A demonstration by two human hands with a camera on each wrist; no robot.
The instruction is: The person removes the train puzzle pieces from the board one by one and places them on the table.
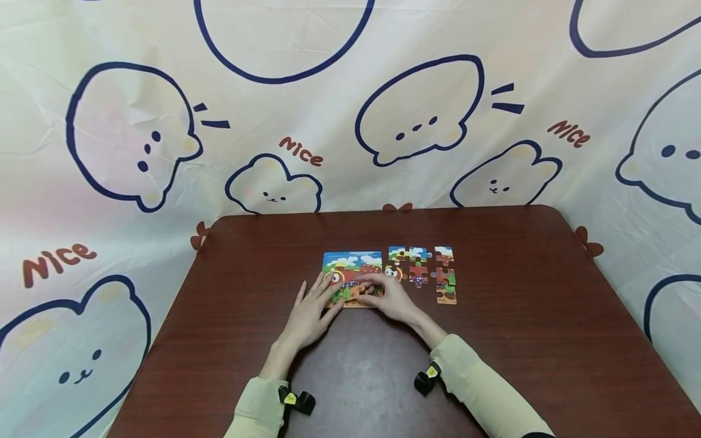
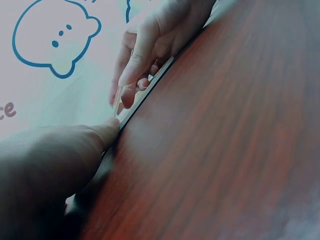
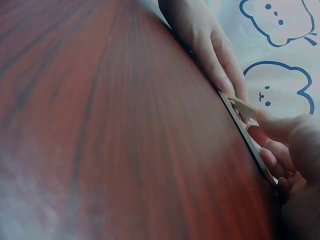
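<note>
A colourful jigsaw puzzle board (image 1: 353, 260) with a cartoon scene lies flat on the table. My left hand (image 1: 309, 315) rests on its left side with fingers spread and straight; in the left wrist view the thumb (image 2: 107, 131) presses at the board's near edge. Over the board's lower right, my right hand (image 1: 390, 298) pinches a thin puzzle piece (image 3: 243, 107) between thumb and fingers. That piece tilts up from the board close to the left thumb, as the right wrist view shows. Its printed face is mostly hidden by the fingers.
Right of the board lie several loose puzzle pieces, among them a red one (image 1: 418, 274), a sky one (image 1: 419, 253) and a column of pieces (image 1: 446, 286). The dark brown wooden table (image 1: 520, 340) meets a cartoon-printed curtain (image 1: 339, 121) at its far edge.
</note>
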